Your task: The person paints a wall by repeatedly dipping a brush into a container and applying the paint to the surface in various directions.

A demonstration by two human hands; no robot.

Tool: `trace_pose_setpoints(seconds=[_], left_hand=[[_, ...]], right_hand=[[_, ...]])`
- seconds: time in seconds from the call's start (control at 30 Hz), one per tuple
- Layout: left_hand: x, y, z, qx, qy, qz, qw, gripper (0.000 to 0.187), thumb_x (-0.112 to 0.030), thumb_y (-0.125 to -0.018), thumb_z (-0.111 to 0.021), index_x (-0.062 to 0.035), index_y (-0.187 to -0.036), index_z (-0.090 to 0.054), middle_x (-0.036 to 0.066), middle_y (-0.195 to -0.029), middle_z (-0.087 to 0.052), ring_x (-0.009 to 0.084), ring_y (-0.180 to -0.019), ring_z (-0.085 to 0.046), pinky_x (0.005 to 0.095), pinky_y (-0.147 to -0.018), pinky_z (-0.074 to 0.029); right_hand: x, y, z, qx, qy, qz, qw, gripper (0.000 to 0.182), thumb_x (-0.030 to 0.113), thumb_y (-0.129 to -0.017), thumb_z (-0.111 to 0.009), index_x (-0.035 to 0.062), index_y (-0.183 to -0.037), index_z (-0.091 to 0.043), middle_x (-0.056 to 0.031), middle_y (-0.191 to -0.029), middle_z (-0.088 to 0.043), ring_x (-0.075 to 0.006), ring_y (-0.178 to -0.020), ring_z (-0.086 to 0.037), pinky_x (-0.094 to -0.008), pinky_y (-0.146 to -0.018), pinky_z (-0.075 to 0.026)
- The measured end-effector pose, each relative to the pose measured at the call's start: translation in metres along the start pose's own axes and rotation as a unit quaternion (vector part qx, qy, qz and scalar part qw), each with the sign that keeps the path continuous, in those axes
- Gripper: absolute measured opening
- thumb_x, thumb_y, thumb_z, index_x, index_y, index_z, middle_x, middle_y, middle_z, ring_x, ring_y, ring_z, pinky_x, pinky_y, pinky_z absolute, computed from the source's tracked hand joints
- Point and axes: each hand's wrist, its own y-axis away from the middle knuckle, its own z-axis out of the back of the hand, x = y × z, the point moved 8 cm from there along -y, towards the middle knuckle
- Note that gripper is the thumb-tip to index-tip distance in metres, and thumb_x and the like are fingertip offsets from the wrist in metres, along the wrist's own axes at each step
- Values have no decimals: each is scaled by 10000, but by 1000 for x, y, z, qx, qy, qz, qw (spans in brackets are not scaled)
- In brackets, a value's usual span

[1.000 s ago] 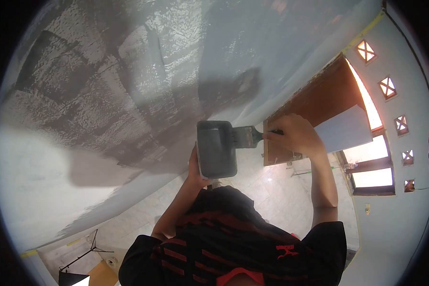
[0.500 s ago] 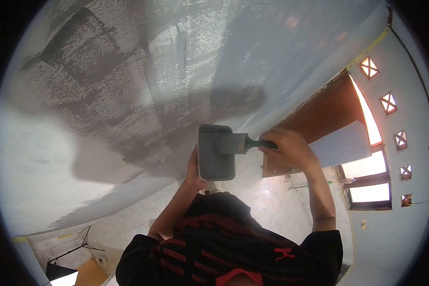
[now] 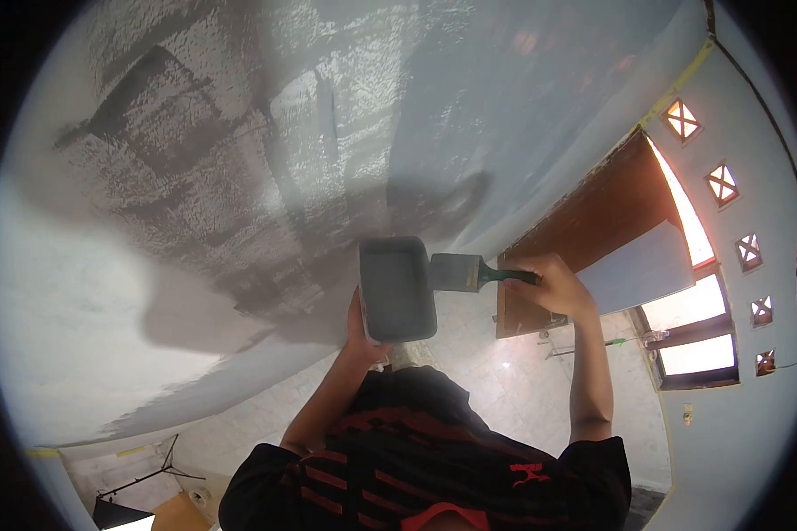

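Note:
My left hand (image 3: 363,338) is closed on the lower left side of a rectangular paint tray (image 3: 397,292), which has grey paint inside. In my right hand (image 3: 553,285) is a wide paintbrush (image 3: 456,273) with a dark green handle, gripped near the handle's end. The brush lies sideways, its grey-coated bristles pointing left, their tip right at the tray's right rim. Behind both stands a wall (image 3: 266,159) with wet, patchy grey paint over a paler surface; shadows fall across it.
On the right are a brown wooden door (image 3: 584,226), a pale sheet (image 3: 646,270) and a bright window (image 3: 695,332). Small vent openings (image 3: 722,184) line the right wall. A black light stand (image 3: 146,469) is at lower left, on the pale tiled floor (image 3: 469,407).
The paintbrush has moved right, from over the tray's inside to its right rim. The tray has shifted slightly left and down in view.

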Motion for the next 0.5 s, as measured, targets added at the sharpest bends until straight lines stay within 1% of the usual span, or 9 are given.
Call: trace_pose_setpoints(seconds=[0.07, 0.2, 0.27, 0.3, 0.33, 0.37, 0.4, 0.47, 0.5], left_hand=[[3, 2, -1, 37, 89, 28, 995, 535, -479, -1116, -409, -121, -1460, -607, 93, -1392, -696, 292, -1256, -686, 494, -1092, -555], [5, 9, -11, 48, 133, 56, 988, 532, -487, -1111, -416, -128, -1448, -617, 90, -1391, -697, 304, -1256, -684, 499, -1081, -556], [1, 10, 13, -2, -18, -2, 1000, 522, -486, -1099, -442, -136, -1441, -624, 84, -1391, -698, 312, -1254, -682, 508, -1071, -555], [5, 8, 25, -1, -23, 3, 1000, 522, -486, -1099, -442, -136, -1441, -624, 84, -1391, -698, 312, -1254, -682, 508, -1071, -555], [-1, 5, 40, -19, -150, -55, 987, 518, -482, -1093, -451, -139, -1438, -628, 84, -1390, -700, 313, -1253, -683, 508, -1064, -556], [-7, 5, 52, -35, -274, -113, 955, 514, -479, -1087, -460, -143, -1436, -631, 83, -1389, -701, 314, -1252, -683, 508, -1057, -557], [-4, 5, 59, -33, -279, -107, 954, 514, -479, -1087, -460, -143, -1436, -631, 83, -1389, -701, 314, -1252, -683, 508, -1057, -557], [-5, 4, 64, -39, -286, -125, 949, 511, -474, -1078, -465, -142, -1425, -639, 85, -1382, -705, 313, -1249, -683, 501, -1059, -551], [-7, 6, 47, -36, -290, -120, 949, 511, -474, -1078, -465, -142, -1425, -639, 85, -1382, -705, 313, -1249, -683, 501, -1059, -551]], right_hand=[[-19, 8, -2, -75, -49, 12, 996, 237, 158, -964, -794, 2, -1142, -785, -131, -783, -708, -160, -679, -597, -339, -681, -502], [-41, 17, -12, -147, -96, -12, 984, 244, 129, -957, -804, -1, -1163, -786, -105, -874, -767, -127, -751, -628, -309, -725, -520], [-49, 18, -16, -211, -154, -55, 964, 269, 110, -971, -797, -5, -1213, -775, -102, -1023, -808, -104, -864, -655, -285, -806, -538], [-49, 14, -23, -216, -158, -57, 962, 269, 110, -971, -797, -5, -1213, -775, -102, -1023, -808, -104, -864, -655, -285, -806, -538], [-47, 12, -23, -268, -194, -33, 943, 286, 109, -979, -793, -2, -1241, -768, -99, -1076, -807, -98, -917, -657, -277, -844, -537], [-45, 10, -24, -320, -228, -10, 920, 302, 107, -988, -788, 1, -1270, -761, -96, -1129, -806, -92, -969, -658, -268, -883, -536], [-44, 4, -30, -325, -231, -14, 917, 302, 107, -988, -788, 1, -1270, -761, -96, -1129, -806, -92, -969, -658, -268, -883, -536], [-36, -7, -32, -385, -284, 33, 878, 331, 115, -999, -782, 5, -1310, -747, -98, -1185, -795, -89, -1027, -658, -253, -940, -522], [-28, -14, -31, -418, -278, 48, 864, 323, 122, -1008, -776, 11, -1310, -753, -59, -1085, -789, -72, -920, -622, -239, -847, -517]])
